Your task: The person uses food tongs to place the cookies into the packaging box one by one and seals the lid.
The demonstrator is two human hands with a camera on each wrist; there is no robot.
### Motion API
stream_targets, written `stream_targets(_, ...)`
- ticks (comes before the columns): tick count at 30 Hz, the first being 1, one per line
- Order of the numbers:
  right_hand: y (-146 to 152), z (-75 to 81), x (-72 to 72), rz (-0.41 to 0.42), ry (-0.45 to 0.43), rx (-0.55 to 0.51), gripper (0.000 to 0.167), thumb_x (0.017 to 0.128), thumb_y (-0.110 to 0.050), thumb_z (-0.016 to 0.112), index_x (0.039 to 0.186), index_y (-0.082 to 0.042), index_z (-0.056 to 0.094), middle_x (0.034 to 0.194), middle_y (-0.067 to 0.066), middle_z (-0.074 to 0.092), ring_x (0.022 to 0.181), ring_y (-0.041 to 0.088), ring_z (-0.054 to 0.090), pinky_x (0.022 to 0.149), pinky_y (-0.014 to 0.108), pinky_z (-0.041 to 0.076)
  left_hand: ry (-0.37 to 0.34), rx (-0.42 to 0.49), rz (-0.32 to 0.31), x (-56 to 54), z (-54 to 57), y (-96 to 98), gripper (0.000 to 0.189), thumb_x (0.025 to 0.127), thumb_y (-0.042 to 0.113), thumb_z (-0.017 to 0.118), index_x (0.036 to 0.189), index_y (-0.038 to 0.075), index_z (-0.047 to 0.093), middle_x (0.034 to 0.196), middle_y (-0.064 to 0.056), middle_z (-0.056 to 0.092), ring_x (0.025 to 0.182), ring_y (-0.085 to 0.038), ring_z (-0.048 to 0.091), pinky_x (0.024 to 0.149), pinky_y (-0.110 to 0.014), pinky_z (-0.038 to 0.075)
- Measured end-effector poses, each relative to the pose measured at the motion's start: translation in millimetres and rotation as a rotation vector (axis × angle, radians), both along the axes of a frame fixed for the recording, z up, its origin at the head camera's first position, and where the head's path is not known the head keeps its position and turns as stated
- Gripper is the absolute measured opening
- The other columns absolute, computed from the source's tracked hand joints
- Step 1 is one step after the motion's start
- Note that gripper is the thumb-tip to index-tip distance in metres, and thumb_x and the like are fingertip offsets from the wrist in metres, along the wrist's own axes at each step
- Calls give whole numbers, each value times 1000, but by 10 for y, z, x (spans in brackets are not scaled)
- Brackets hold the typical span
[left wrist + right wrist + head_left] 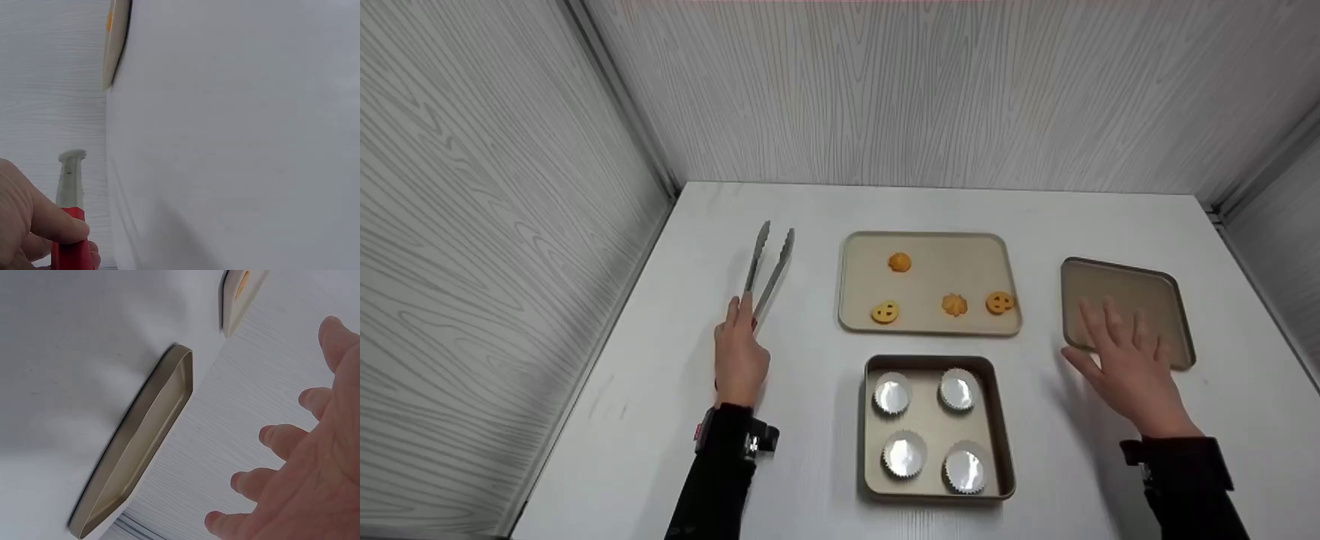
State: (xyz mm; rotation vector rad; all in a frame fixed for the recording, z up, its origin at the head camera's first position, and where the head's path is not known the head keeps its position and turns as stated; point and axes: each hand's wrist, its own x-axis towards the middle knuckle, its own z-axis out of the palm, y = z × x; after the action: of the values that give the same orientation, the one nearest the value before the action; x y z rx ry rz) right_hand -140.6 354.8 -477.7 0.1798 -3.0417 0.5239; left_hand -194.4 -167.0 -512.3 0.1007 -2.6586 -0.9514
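Note:
My left hand [740, 358] grips a pair of metal tongs [771, 279] whose arms spread apart, tips pointing to the back of the table. Its thumb lies on the tongs' red handle [73, 242] in the left wrist view. Over the near edge of a small bronze tray [1117, 289] hovers my right hand [1132, 379], fingers spread and holding nothing. Two ridged cookies [899, 262] and two round cookies with holes [885, 312] lie on a wide shallow tray [930, 244] at the middle.
Nearer me stands a deeper square pan [1003, 435] with several silver cups [892, 395] inside. A white table [802, 420] bears everything. Wood-grain panels [885, 90] rise behind it and at both sides.

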Motion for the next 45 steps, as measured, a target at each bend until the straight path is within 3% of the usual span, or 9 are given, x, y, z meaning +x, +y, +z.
stream_targets(9,-65,64,-13,29,51,10,81,106,-50,49,167,-19,7,169,24,8,151,56,-5,109,83,0,214,168,-8,-3,309,218,67,90,-24,54,152,0,46,152,-22,49,127,-45,52,108,-53,45)
stream_targets(14,-102,112,-15,45,58,-12,81,106,-48,51,167,-20,5,170,22,5,152,53,-8,112,80,-3,230,285,-55,8,450,371,68,90,-21,57,153,2,45,152,-18,51,132,-39,53,111,-50,44)
stream_targets(23,-174,171,-14,69,76,-23,81,106,-48,51,167,-20,5,171,21,5,153,51,-9,115,76,-6,236,435,-127,79,603,662,68,91,-17,61,153,6,48,150,-15,54,134,-31,53,112,-46,43)
stream_targets(31,-265,202,-30,87,92,14,82,106,-49,51,167,-23,3,170,21,8,153,52,-4,115,77,-3,168,605,-199,144,729,901,67,92,-11,62,154,11,48,154,-6,52,137,-22,50,110,-43,43)
stream_targets(34,-313,223,-35,94,96,30,82,105,-49,51,167,-23,4,170,20,9,153,52,-3,115,77,-1,121,723,-242,158,748,978,68,92,-11,62,155,12,47,154,-4,51,136,-20,50,110,-40,43)
stream_targets(38,-376,246,-38,107,102,26,83,105,-49,53,167,-24,4,170,20,9,154,50,-4,117,74,0,68,898,-297,172,743,1070,69,92,-13,61,156,11,45,153,-4,52,135,-19,52,111,-37,44)
stream_targets(45,-492,233,-38,141,129,-2,84,105,-47,55,167,-21,5,170,19,10,155,48,-1,120,70,4,2,1025,-383,205,707,1229,70,93,-11,63,157,7,41,157,-7,47,142,-18,47,113,-32,42)
